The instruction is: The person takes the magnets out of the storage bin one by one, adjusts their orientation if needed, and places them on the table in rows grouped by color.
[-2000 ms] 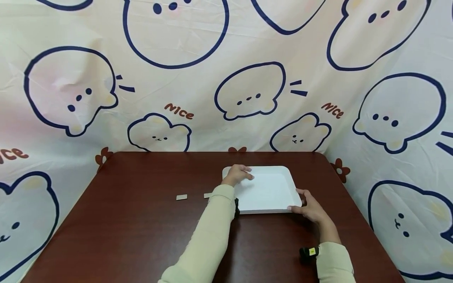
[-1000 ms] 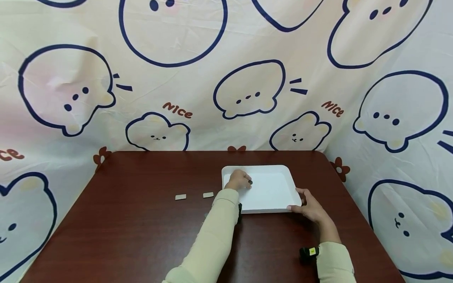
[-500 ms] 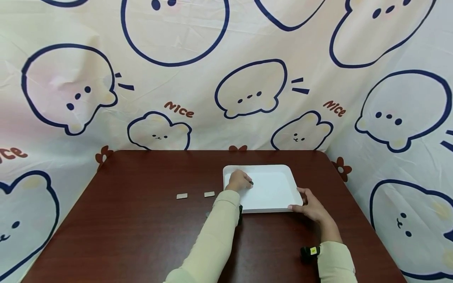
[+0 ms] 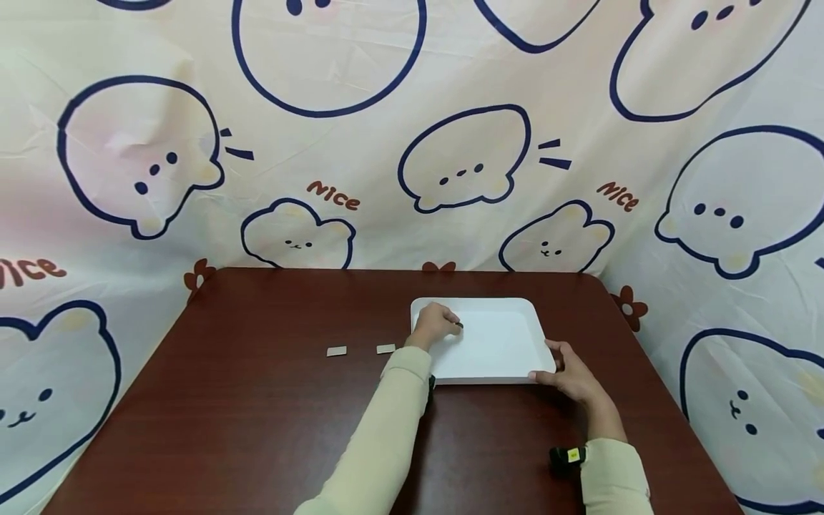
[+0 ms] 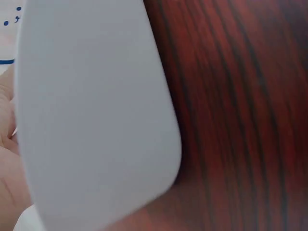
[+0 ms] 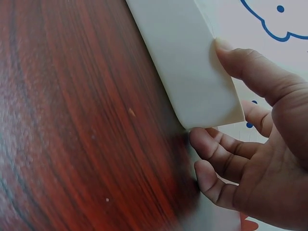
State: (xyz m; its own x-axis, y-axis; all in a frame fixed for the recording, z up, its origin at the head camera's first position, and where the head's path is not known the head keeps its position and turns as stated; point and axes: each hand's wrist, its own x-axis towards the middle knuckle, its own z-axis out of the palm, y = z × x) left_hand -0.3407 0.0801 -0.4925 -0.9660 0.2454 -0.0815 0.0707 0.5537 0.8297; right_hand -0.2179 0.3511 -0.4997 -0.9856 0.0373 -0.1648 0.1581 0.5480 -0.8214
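A shallow white tray (image 4: 492, 343) lies on the brown table, right of centre. My left hand (image 4: 434, 325) reaches over its left side, fingers bent, pinching a small dark object (image 4: 459, 325) too small to identify. In the left wrist view, the tray's outer wall hides most of that hand. At the tray's near right corner, my right hand (image 4: 573, 375) holds on. The right wrist view shows the thumb (image 6: 250, 70) on the rim and the other fingers curled by the corner below.
Two small pale flat pieces, one farther left (image 4: 337, 351) and one beside the left sleeve (image 4: 385, 349), lie on the table (image 4: 257, 415). A patterned cloth (image 4: 373, 157) hangs behind the table and at both sides.
The left fingers, spread over the tray two seconds ago, are now drawn together with the small dark object at their tips. The right hand stays at the tray's corner. The head view has shifted slightly.
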